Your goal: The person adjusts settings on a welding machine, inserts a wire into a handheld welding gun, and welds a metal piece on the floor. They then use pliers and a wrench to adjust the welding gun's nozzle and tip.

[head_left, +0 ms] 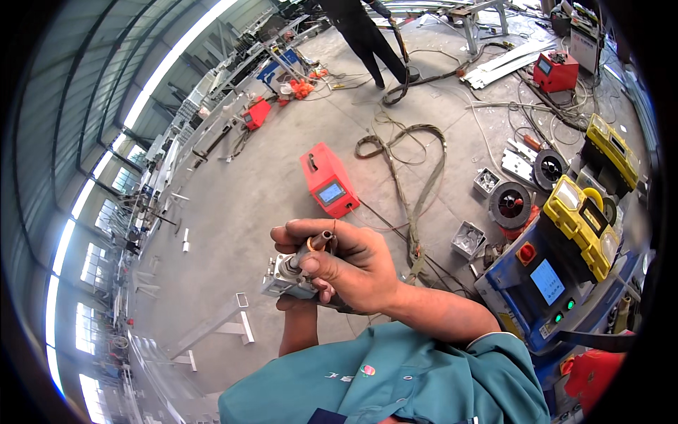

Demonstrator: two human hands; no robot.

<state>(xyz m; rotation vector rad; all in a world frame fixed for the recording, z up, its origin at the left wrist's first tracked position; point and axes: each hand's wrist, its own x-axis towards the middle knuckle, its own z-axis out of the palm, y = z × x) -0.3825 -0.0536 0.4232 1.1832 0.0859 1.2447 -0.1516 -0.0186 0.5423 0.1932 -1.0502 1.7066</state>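
In front of my chest I hold a grey metal welding gun (288,283) with a dark, copper-toned nozzle (320,241). My right hand (360,265) reaches in from the right; its thumb and fingers are closed round the nozzle end. Underneath, my left hand (291,302) supports the squarish body of the gun, and most of its fingers are hidden behind the tool and my right hand. A red box-shaped machine (328,180) with a small screen and a top handle stands on the floor just beyond my hands.
Cables and a hose (402,169) loop across the floor. At right stand a blue machine (544,297) with a lit screen, yellow-lidded cases (583,226), wire spools (510,203) and small parts boxes (469,240). A white metal frame (219,325) lies left; another person (360,35) stands ahead.
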